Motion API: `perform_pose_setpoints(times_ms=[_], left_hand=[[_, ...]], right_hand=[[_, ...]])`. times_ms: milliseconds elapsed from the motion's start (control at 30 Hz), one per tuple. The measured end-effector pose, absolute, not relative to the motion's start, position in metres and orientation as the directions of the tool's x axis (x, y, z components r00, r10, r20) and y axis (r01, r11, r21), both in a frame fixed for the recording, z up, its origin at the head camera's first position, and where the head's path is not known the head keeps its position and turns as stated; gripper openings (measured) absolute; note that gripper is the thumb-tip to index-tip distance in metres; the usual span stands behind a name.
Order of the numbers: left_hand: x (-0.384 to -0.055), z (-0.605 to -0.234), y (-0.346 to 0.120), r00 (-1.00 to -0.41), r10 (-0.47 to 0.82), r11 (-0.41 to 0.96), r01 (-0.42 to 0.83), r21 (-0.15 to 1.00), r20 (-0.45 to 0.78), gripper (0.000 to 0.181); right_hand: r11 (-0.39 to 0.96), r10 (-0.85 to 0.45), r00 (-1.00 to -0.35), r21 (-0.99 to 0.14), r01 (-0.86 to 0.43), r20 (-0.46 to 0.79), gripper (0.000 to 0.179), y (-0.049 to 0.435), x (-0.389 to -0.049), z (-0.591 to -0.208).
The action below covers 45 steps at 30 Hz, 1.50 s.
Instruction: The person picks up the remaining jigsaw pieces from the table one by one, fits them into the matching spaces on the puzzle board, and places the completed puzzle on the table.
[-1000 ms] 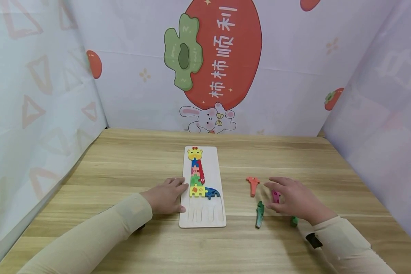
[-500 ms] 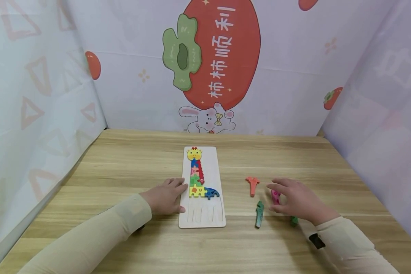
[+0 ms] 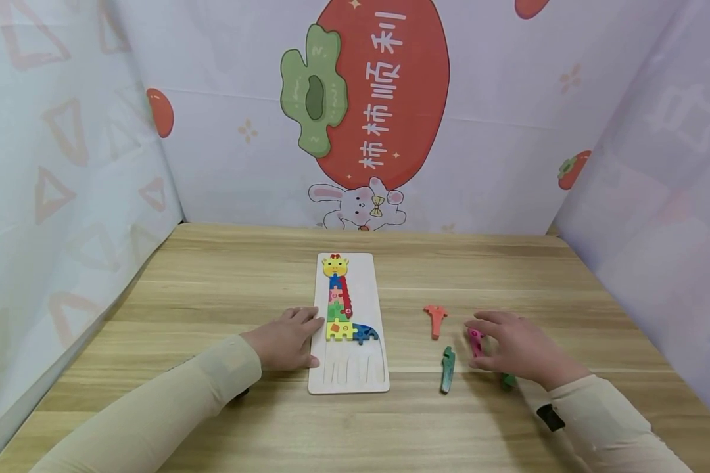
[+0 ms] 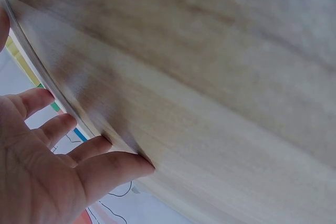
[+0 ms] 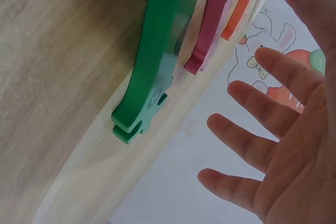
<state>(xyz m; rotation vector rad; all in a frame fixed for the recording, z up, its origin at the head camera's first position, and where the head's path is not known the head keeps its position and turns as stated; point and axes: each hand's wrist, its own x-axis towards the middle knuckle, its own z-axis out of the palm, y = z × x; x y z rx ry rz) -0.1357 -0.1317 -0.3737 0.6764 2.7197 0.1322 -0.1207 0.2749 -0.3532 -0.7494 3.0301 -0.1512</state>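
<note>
A pale wooden puzzle board (image 3: 363, 282) holds a partly filled giraffe with a yellow head piece (image 3: 334, 266), several joined neck and body pieces, and a blue rump piece (image 3: 365, 334). My left hand (image 3: 286, 340) rests at the board's left edge, fingertips touching it. Over to the right, my right hand (image 3: 519, 349) hovers with spread fingers above a pink puzzle piece (image 3: 475, 341), holding nothing. Beneath that palm lies a green puzzle piece (image 5: 149, 61), mostly hidden in the head view but plain in the right wrist view.
Between the board and my right hand lie an orange puzzle piece (image 3: 436, 322) and a dark green puzzle piece (image 3: 447, 370). The wooden table (image 3: 242, 427) is bounded by printed cloth walls (image 3: 497, 151) at the back and both sides.
My right hand has shifted slightly right and nearer to me, staying over the pink puzzle piece. My left hand keeps its place at the board.
</note>
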Motion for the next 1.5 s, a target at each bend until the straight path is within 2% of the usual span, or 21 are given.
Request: perform_pose_setpoints(times_ms=[467,967,1500], left_hand=[[-0.1365,-0.3747,-0.1333,-0.828,0.469,0.883,0.432,0.183,-0.307,0.079],[-0.1365,-0.3737,-0.1333,-0.828,0.464,0.886,0.426,0.184,-0.316,0.08],[-0.1353,-0.3709,-0.1326,-0.827,0.463,0.886,0.424,0.188,-0.319,0.079]], right_hand=[[0.888,-0.455,-0.89,-0.094,-0.45,-0.037,0.066,0.2772,-0.1213,-0.356],[0.867,-0.49,-0.872,-0.1,-0.489,0.019,0.06,0.2808,-0.1196,-0.3576],[0.881,-0.463,-0.886,-0.118,-0.458,-0.013,0.062,0.2817,-0.1204,-0.36]])
